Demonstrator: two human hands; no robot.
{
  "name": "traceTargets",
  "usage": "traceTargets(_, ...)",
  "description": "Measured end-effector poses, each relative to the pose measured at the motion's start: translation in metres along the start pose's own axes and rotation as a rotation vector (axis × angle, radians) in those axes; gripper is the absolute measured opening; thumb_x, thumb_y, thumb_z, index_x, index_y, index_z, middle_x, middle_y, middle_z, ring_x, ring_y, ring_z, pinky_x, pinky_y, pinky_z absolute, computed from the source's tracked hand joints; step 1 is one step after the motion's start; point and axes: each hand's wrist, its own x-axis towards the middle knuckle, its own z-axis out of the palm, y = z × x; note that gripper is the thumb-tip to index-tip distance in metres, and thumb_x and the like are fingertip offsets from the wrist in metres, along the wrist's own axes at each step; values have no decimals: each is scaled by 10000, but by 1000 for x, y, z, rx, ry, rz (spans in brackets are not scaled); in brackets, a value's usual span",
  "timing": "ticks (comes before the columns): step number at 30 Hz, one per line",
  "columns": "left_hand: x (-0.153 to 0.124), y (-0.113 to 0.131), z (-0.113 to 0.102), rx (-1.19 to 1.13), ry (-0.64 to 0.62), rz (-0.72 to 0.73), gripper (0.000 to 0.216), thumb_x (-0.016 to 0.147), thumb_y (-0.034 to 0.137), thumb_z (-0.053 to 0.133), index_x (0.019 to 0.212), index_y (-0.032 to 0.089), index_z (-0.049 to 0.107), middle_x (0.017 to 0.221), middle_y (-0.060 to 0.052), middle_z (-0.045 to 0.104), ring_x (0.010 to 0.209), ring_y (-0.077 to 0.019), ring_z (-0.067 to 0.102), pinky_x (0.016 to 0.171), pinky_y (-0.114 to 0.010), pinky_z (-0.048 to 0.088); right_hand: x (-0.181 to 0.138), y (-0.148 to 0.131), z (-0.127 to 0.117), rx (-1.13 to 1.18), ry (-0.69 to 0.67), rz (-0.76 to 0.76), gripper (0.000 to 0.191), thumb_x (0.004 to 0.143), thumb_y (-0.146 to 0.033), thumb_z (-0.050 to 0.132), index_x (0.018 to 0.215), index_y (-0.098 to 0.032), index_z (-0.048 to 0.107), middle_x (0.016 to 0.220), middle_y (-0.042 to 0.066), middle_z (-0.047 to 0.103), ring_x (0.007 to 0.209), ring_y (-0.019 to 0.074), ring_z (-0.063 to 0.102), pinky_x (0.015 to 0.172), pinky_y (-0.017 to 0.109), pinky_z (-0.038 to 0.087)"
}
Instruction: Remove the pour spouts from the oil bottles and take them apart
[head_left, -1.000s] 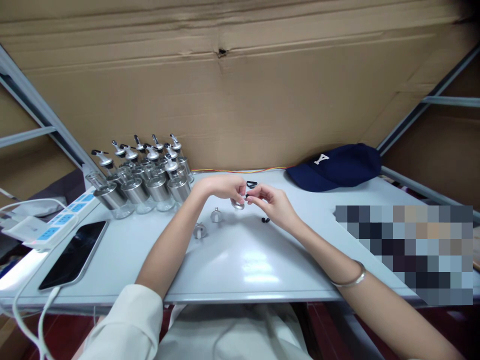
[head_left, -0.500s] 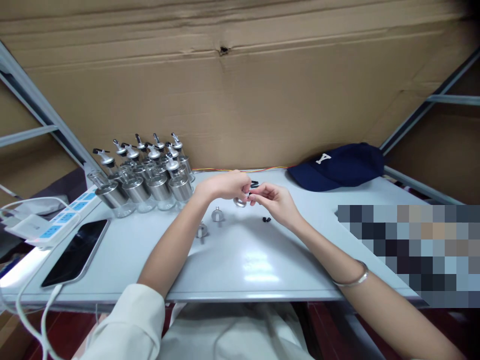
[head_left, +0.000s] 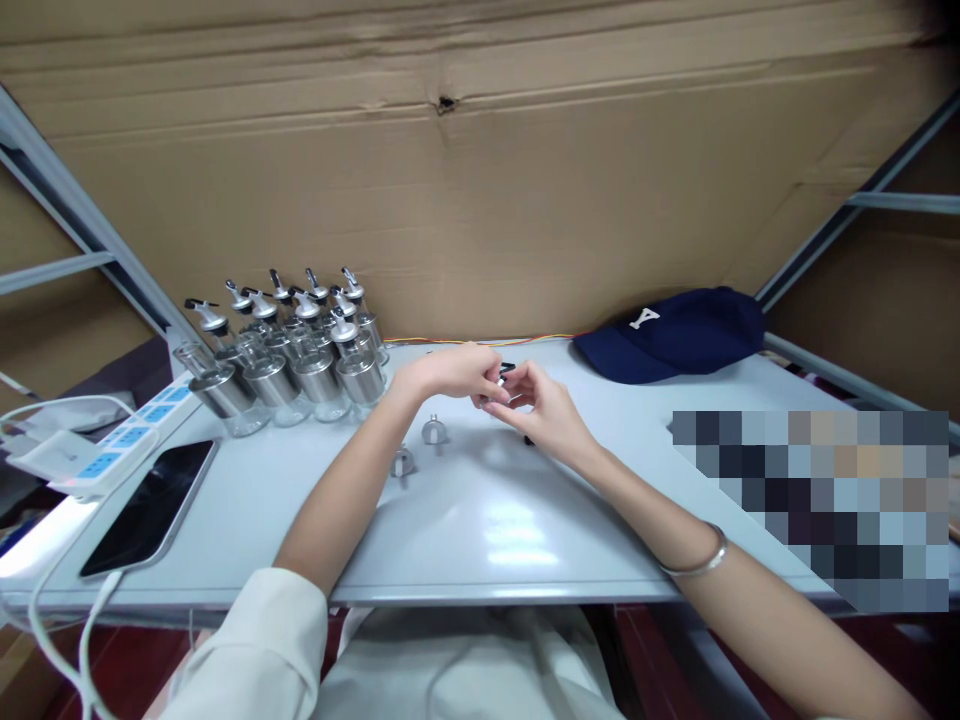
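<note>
Over the middle of the table, my left hand is closed with bent fingers on a small metal pourer top, mostly hidden by the fingers. My right hand meets it from the right, thumb below and fingers curved above, closed round the same piece. Two more metal pourer tops lie on the table left of the hands, one farther back and one nearer. Small black parts show partly beneath my right hand. Thin black pieces lie just behind the fingers.
Several glass and steel oil bottles, some with pourers, stand at the back left. A phone and a power strip with white cables lie at the left. A navy cap rests at the back right, before a cardboard wall.
My right hand's fingers have spread from a tight pinch to a wider curve around the piece. The metal disc seen below my left hand is now covered by fingers.
</note>
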Motion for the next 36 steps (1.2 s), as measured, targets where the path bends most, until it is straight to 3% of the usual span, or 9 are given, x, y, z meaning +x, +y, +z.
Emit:
traceTargets(5,1,-6,-1,-126,-100,59,201,805,313,527,725,137,581,763,-46,695,737,-141,625,645,-229,413,0,2,0,61,16,43,328,683,-409,671,735,-228,402,696,22,654,633,191,653,540,293,500)
traceTargets(10,-2,-15,-6,-126,-135,80,197,722,179,579,911,140,615,865,-33,716,830,-142,640,648,-198,421,0,4,-1,75,20,45,315,644,-378,690,734,-215,436,645,5,634,580,163,624,535,275,493)
traceTargets(19,-5,-9,-7,-101,-140,73,148,743,153,525,855,130,621,813,-40,706,794,-144,640,644,-199,430,-2,1,-2,176,-44,50,315,676,-387,699,694,-204,444,632,13,645,570,156,624,537,268,476)
traceTargets(22,-5,-16,-9,-22,-91,-7,175,767,166,507,900,139,617,836,-48,700,801,-151,635,637,-206,424,0,4,-2,214,-14,49,327,678,-402,702,727,-200,449,651,7,636,578,148,623,539,264,475)
traceTargets(28,-1,-48,-10,164,85,-271,388,793,174,490,1180,184,497,1072,-76,653,869,-186,607,679,-249,435,15,15,-15,360,276,20,368,666,-412,719,823,-214,452,705,-19,611,651,140,629,568,257,496)
traceTargets(32,11,-67,2,184,177,-247,487,771,128,505,1251,177,434,1169,-120,597,954,-214,596,773,-290,455,20,14,-23,382,339,24,362,672,-422,709,873,-218,486,690,-22,592,682,149,626,546,253,504)
traceTargets(36,33,-81,24,177,264,-148,538,727,6,450,1240,169,449,1254,-116,536,1116,-200,531,931,-288,408,18,12,-20,358,305,12,345,703,-420,685,926,-213,522,685,-19,581,699,151,615,547,256,507)
